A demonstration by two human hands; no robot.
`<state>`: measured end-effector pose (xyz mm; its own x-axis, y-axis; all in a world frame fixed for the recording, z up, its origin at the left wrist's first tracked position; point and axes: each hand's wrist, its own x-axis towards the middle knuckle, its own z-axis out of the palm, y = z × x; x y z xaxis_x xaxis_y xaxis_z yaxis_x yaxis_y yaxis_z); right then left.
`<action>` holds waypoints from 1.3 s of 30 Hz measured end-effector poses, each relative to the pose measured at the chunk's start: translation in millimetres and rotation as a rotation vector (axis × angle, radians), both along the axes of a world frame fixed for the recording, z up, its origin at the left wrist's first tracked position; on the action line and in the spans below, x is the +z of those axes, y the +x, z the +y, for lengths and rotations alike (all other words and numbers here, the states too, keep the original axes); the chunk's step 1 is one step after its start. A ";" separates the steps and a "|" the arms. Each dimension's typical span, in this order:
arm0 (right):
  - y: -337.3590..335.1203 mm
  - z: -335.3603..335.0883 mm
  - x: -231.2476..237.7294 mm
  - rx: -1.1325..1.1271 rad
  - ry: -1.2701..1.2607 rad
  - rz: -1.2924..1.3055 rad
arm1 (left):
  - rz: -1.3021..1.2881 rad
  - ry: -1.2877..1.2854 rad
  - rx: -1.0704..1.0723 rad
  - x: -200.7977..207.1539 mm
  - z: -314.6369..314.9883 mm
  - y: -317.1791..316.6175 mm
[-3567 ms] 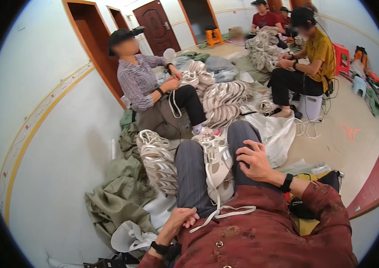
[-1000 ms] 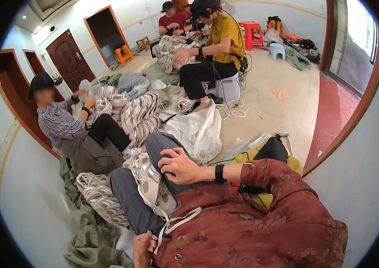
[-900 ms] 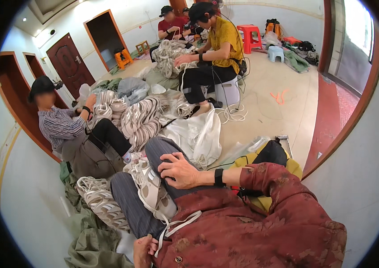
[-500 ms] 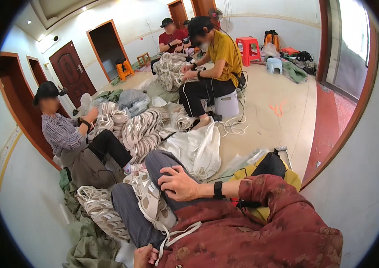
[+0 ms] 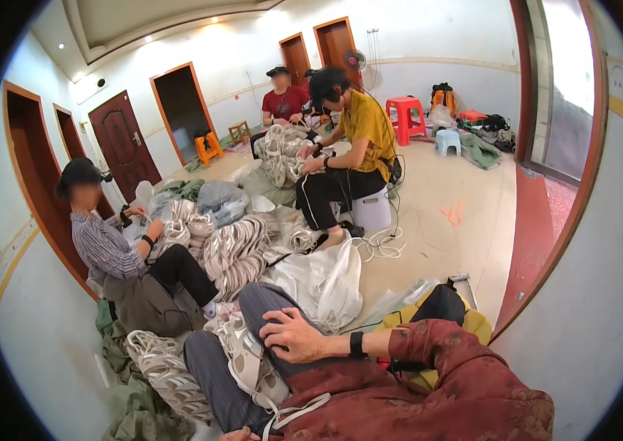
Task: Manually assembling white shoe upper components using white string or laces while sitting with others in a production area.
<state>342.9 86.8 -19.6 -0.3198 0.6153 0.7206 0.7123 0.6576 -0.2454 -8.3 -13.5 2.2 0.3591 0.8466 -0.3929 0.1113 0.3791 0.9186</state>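
My right hand (image 5: 293,335) lies on my raised right knee, fingers apart and bent over the grey trouser cloth, holding nothing. A black band circles its wrist. Between my thighs rests a beige and white sneaker (image 5: 244,356). Its loose white lace (image 5: 300,411) loops over the hem of my dark red patterned top. At the lower edge, beside my left thigh and the lace end, only a sliver of my left hand (image 5: 240,435) shows; its fingers are mostly cut off. Close to my left leg is a row of similar sneakers (image 5: 170,371).
A person in a striped shirt (image 5: 109,242) sits at left by a large sneaker pile (image 5: 234,250). Farther back, people in yellow (image 5: 370,128) and red handle more shoes. White sacking (image 5: 322,283) lies ahead; a yellow and black bag (image 5: 440,301) sits at my right.
My left hand has dropped almost out of the picture. The right hand stays on the knee. The view has tilted up slightly, and the striped-shirt person's hands have moved apart.
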 end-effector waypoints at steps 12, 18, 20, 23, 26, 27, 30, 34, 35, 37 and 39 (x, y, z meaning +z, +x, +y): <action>-0.7 -0.6 0.9 0.001 -0.033 -0.021 | 0.016 -0.044 -0.014 -29.4 16.5 -8.3; 0.6 4.4 -5.7 -0.017 -0.068 -0.005 | 0.039 -0.023 -0.026 -30.4 19.3 -10.2; -0.2 4.6 -6.2 -0.009 -0.060 0.001 | 0.041 -0.022 -0.026 -29.6 18.9 -10.5; 1.8 4.4 -6.7 -0.007 -0.047 0.009 | 0.029 0.001 -0.016 -19.4 12.0 -5.7; 3.0 5.0 -7.8 0.001 -0.051 0.019 | -0.012 0.062 0.026 6.4 -8.6 2.0; 3.0 5.5 -7.4 0.018 -0.060 0.020 | -0.026 0.084 0.040 12.7 -12.5 3.6; 3.2 5.8 -6.8 0.009 -0.063 0.020 | -0.094 0.049 0.025 23.9 -16.9 6.4; 5.8 4.8 -7.7 -0.020 -0.062 0.004 | -0.082 0.033 0.030 24.2 -14.6 7.8; 5.9 5.0 -8.3 -0.022 -0.065 -0.001 | -0.078 0.031 0.031 24.2 -15.6 8.5; 6.1 6.2 -8.8 -0.020 -0.065 -0.011 | -0.071 0.039 0.038 25.8 -15.9 10.3; 7.5 5.7 -10.2 -0.024 -0.076 -0.003 | -0.074 0.045 0.046 27.9 -16.2 13.6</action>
<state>350.4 92.6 -29.8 -0.3066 0.6755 0.6706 0.7285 0.6200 -0.2915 5.3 -29.7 30.1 0.3462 0.8788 -0.3284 0.0261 0.3408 0.9398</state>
